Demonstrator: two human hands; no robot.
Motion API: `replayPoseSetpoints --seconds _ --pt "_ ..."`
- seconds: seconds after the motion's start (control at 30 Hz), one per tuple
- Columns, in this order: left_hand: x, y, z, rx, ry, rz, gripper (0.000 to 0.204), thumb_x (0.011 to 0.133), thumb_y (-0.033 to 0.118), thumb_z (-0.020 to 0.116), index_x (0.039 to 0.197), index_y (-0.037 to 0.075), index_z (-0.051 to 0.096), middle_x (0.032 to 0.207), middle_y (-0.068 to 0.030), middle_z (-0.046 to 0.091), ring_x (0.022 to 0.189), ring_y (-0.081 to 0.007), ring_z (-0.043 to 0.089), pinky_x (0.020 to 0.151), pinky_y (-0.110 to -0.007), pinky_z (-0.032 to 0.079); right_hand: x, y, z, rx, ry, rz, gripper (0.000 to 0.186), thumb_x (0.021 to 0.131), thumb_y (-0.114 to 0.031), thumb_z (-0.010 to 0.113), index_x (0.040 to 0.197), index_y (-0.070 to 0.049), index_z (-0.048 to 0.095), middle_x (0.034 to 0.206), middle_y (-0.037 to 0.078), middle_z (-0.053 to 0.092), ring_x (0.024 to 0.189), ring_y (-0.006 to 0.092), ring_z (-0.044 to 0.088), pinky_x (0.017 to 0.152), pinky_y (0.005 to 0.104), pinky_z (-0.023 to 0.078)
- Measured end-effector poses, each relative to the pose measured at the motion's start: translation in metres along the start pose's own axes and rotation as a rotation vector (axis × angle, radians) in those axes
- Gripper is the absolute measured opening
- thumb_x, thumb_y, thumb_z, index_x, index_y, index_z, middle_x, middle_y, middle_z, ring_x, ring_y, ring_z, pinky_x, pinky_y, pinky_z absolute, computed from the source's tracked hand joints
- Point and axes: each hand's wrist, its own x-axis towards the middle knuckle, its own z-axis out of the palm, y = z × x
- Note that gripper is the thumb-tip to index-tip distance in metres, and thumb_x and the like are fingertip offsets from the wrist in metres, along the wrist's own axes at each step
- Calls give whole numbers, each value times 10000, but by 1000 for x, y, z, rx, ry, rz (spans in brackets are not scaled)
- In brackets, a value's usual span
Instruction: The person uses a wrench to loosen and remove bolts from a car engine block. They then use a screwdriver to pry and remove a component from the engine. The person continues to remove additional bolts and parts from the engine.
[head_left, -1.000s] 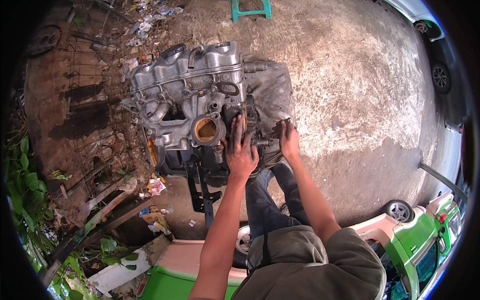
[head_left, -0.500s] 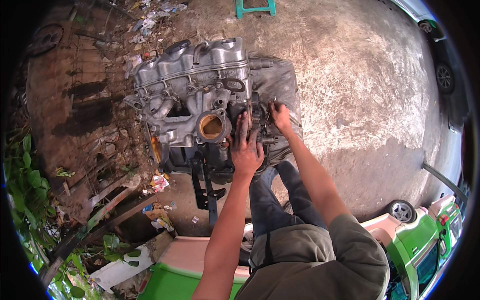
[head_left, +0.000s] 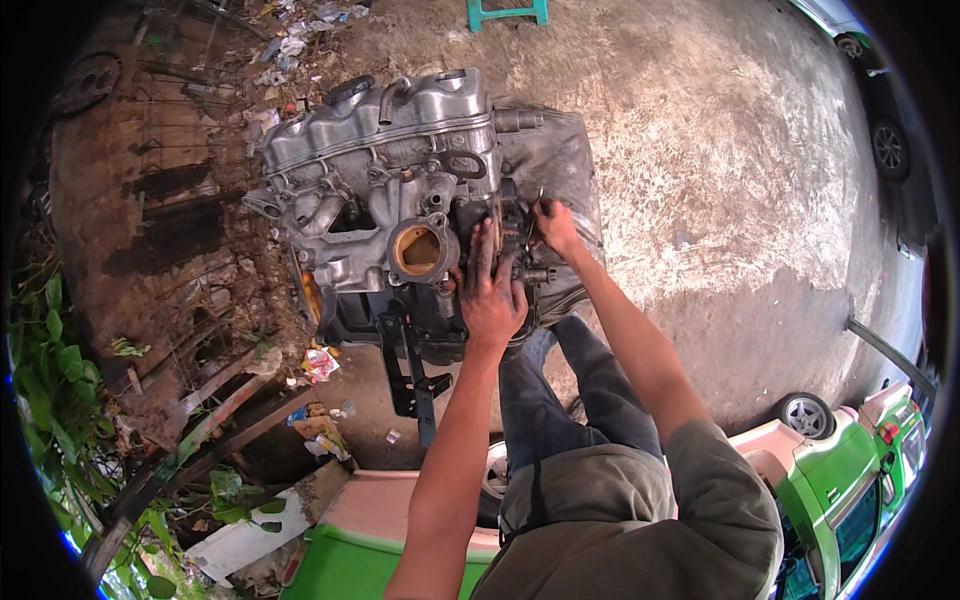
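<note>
- The engine (head_left: 375, 195) sits at eleven o'clock from my body, its silver cover (head_left: 380, 115) along the far side; whatever bears its weight is hidden beneath
- My left hand (head_left: 493, 298) lies palm down on the engine's near right part, fingers wide and clasping nothing that I can see, I judge to brace me and steady the work
- My right hand (head_left: 556, 225) is between one and two o'clock from it, fingers narrow, pinched on a slim metal piece (head_left: 541, 192) too small to identify, a grip that probably gives fine control in a tight spot
- The round port (head_left: 418, 250) is at ten o'clock from my left hand, beside my fingers
- A black bracket (head_left: 405, 365) juts out at eight o'clock from that hand, so my forearm passes to its right
- A green stool (head_left: 508, 12) stands at one o'clock from the engine, well apart, so it hinders neither arm
</note>
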Motion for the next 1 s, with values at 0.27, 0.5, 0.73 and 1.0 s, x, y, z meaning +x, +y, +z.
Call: replayPoseSetpoints --seconds 0.27,0.5,0.73,1.0 --pt "1 -2 1 -37 19 22 289 796 73 508 1042 31 655 1567 -146 333 1439 -332 346 1157 -535 225 -140 -42 -16 -364 39 -579 210 941 -124 552 1084 25 514 959 297 627 841 510 593 727 548 483" --pt "0 0 1 -27 8 19 244 804 60 504 988 18 659 1564 -158 332 1443 -339 337 1157 -563 199 -132 -13 -33 -289 186 -313 218 1004 -167 512 993 37 585 776 259 627 764 464 611 692 484 482" --pt "1 0 -2 6 20 31 327 770 80 546 1072 31 662 1561 -137 348 1436 -322 356 1144 -506 281 -64 -8 -41 635 -141 144 251 992 -224 580 1078 10 551 870 153 630 674 286 680 589 403 574" --pt "1 0 -2 15 13 19 330 779 85 544 1082 39 667 1560 -132 351 1431 -321 363 1145 -504 276 -29 20 -42 973 -366 127 414 851 -30 617 1242 -8 484 1134 97 613 988 318 660 942 526 545"
